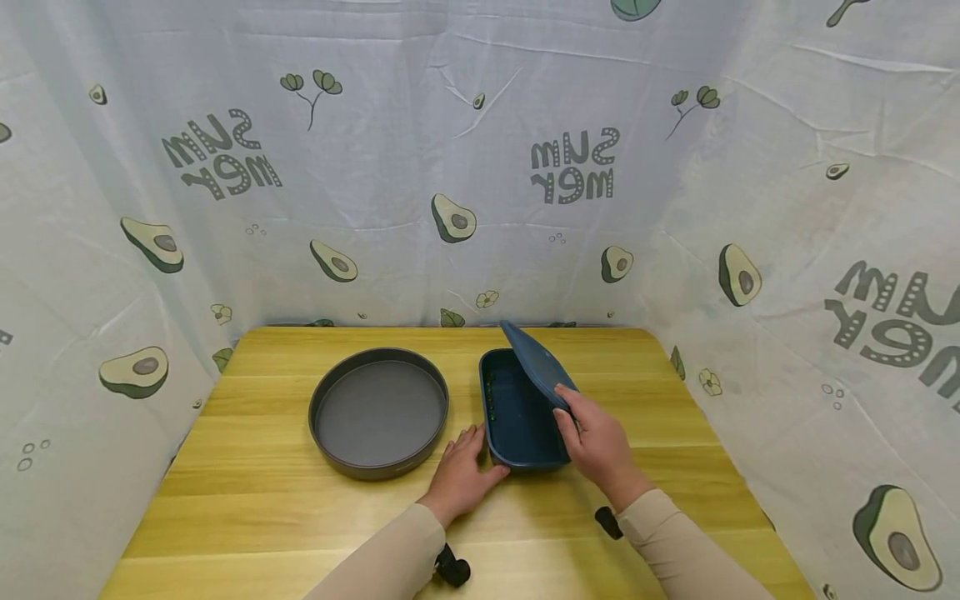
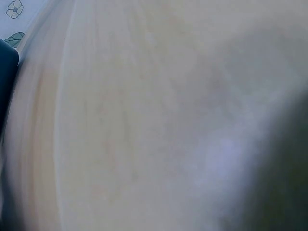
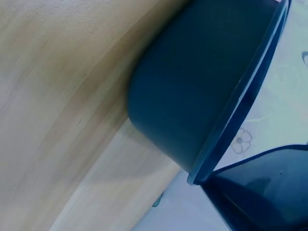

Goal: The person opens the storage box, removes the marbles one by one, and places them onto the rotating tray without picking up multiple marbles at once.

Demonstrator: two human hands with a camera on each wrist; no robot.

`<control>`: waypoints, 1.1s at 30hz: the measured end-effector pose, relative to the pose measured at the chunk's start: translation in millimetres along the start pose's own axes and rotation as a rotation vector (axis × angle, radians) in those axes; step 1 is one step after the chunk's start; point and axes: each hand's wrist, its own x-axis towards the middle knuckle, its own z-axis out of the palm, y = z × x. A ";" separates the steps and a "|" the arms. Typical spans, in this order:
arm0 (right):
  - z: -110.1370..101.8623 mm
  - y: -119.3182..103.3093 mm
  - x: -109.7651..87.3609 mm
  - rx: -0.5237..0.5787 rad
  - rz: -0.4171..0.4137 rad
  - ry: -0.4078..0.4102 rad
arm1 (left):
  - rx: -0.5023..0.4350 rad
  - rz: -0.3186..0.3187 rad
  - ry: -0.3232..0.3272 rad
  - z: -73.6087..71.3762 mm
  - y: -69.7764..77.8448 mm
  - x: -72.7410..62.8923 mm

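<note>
A dark blue rectangular box (image 1: 523, 433) stands on the wooden table with its lid (image 1: 538, 364) raised and slanting over its right side. My right hand (image 1: 600, 440) pinches the lid's near edge between thumb and fingers. At the box's near left corner rests my left hand (image 1: 459, 479), fingers extended along the side and thumb by the front. Small green bits show along the inner left wall. In the right wrist view the box (image 3: 187, 91) appears from its outer side, with the tilted lid (image 3: 269, 192) beyond. The left wrist view catches only a box corner (image 2: 6, 72).
To the left of the box sits a round dark grey pan (image 1: 378, 408). A white cloth (image 1: 397, 167) printed with avocados hangs behind and beside the table (image 1: 255, 467). Black pieces (image 1: 453, 568) show at both wrists.
</note>
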 end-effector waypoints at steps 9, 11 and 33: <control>-0.9 4.5 -0.8 0.050 0.090 0.037 | 0.001 -0.002 -0.002 1.2 -1.5 0.0; -1.6 4.6 -0.3 0.063 0.107 0.049 | 0.004 0.000 -0.001 1.7 -2.2 0.3; -8.9 16.2 -9.0 0.148 0.320 0.080 | -0.005 0.004 0.019 2.7 -0.7 -0.3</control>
